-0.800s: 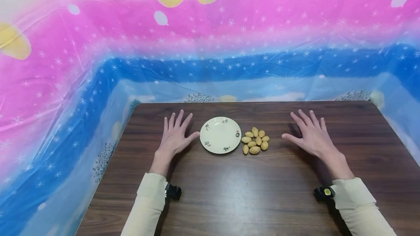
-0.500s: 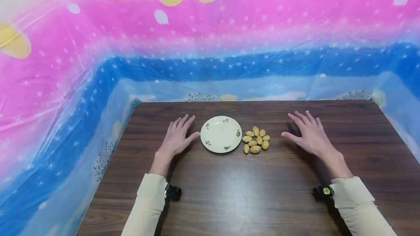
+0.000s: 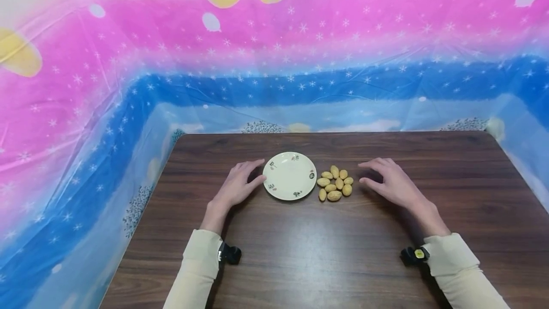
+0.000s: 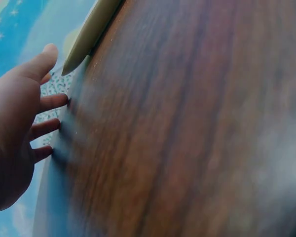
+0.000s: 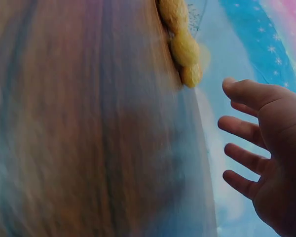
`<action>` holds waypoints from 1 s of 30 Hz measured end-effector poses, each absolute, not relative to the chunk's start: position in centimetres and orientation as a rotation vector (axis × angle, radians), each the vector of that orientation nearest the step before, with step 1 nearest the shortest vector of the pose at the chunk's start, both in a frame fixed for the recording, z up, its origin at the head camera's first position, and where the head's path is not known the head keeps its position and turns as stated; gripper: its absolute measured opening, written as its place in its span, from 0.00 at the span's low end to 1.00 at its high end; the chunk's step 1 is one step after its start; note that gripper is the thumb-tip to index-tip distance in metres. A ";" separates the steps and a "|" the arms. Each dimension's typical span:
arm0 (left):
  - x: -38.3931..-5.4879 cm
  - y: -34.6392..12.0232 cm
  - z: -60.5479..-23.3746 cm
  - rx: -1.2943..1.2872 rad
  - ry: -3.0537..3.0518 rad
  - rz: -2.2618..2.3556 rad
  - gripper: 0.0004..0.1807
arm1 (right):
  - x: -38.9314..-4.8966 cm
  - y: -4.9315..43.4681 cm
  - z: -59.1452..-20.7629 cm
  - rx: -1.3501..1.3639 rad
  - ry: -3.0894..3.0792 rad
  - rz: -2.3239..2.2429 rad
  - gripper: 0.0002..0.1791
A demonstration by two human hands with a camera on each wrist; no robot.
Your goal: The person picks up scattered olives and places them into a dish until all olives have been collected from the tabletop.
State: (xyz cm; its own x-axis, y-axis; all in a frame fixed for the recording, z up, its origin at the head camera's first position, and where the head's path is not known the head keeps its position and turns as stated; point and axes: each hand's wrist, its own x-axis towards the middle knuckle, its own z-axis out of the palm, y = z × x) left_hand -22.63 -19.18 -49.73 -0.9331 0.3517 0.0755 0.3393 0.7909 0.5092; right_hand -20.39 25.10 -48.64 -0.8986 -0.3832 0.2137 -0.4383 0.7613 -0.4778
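Note:
A white plate (image 3: 289,176) with small dark and red prints lies on the brown table. Right beside it sits a cluster of several small, oval, yellow-brown pieces with rough skin (image 3: 334,195), like small potatoes. My left hand (image 3: 237,184) is at the plate's left side, thumb and fingertips right at the rim. In the left wrist view the plate's edge (image 4: 91,37) shows just past the thumb. My right hand (image 3: 394,182) hovers to the right of the cluster, thumb and fingers apart with nothing between them. In the right wrist view some pieces (image 5: 185,49) show beyond the thumb.
The wood-grain table (image 3: 300,252) has rounded far corners. A pink and blue patterned cloth (image 3: 274,61) hangs behind it and along the sides. Each wrist wears a small black camera (image 3: 231,254) below a cream sleeve (image 3: 193,271).
Both hands have moved inward and their fingers have bent from spread and straight. The left fingertips have come to the plate's rim; the right hand is nearer the cluster. Plate and pieces stay put.

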 end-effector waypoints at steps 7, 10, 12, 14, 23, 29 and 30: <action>-22.4 -18.8 -49.9 0.585 2.958 0.838 0.31 | -19.8 23.5 -48.8 0.707 -2.862 0.834 0.21; -22.3 -18.7 -49.9 0.602 2.952 0.821 0.31 | -19.5 23.0 -49.0 0.730 -2.856 0.844 0.20; -22.3 -18.6 -49.9 0.609 2.951 0.809 0.31 | -19.3 22.7 -49.1 0.741 -2.850 0.850 0.20; -22.3 -18.6 -50.0 0.609 2.953 0.811 0.30 | -19.1 22.4 -49.1 0.748 -2.844 0.861 0.20; -22.1 -18.6 -51.3 0.627 2.987 0.918 0.26 | -18.5 21.9 -49.2 0.693 -2.878 0.845 0.18; -22.1 -18.6 -51.5 0.614 3.012 0.934 0.25 | -18.0 21.6 -49.3 0.642 -2.924 0.810 0.19; -22.1 -18.6 -51.5 0.610 3.013 0.934 0.25 | -18.0 21.6 -49.3 0.633 -2.931 0.806 0.19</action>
